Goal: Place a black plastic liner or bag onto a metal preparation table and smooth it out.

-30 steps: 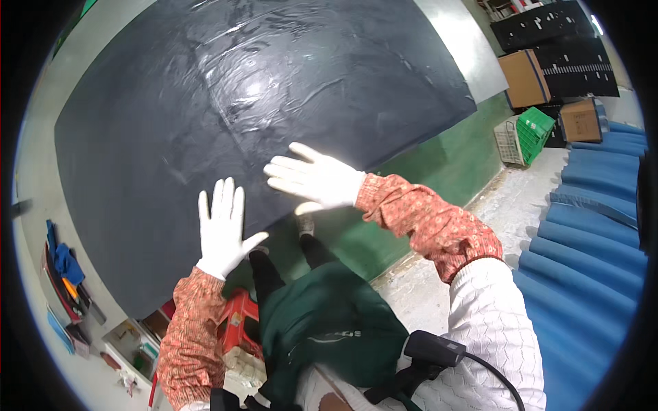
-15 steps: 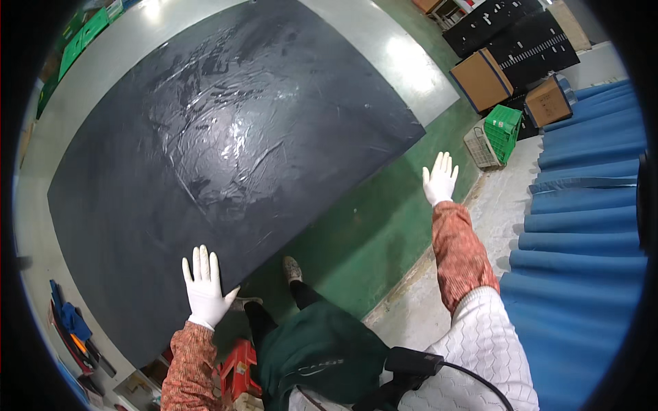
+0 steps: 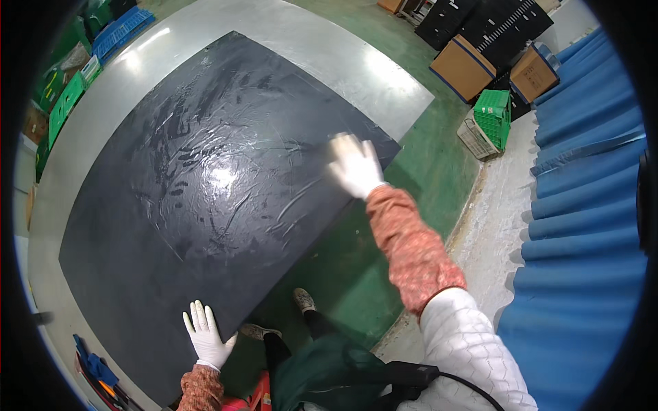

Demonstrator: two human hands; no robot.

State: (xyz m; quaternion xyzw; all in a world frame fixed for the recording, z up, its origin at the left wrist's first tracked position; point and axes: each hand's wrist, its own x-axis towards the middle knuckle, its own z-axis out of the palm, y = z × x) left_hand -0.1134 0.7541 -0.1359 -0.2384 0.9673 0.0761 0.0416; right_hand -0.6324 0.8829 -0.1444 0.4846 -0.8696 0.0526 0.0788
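Observation:
A large black glossy sheet lies flat on a grey floor area. My left hand, in a white glove, rests flat with fingers spread on the sheet's near edge. My right hand, also white-gloved and blurred, is stretched out over the sheet's right corner with fingers apart. Neither hand holds anything. Both forearms wear red patterned sleeve covers. My feet stand on the green floor just beside the sheet's near edge.
Stacked blue sheets fill the right side. A green crate, cardboard boxes and black crates stand at the upper right. Green and blue crates line the upper left. A red stool sits near my legs.
My right hand swung left from the green floor's edge onto the sheet's right corner. My left hand stayed flat at the near edge. The view tilted further over the sheet.

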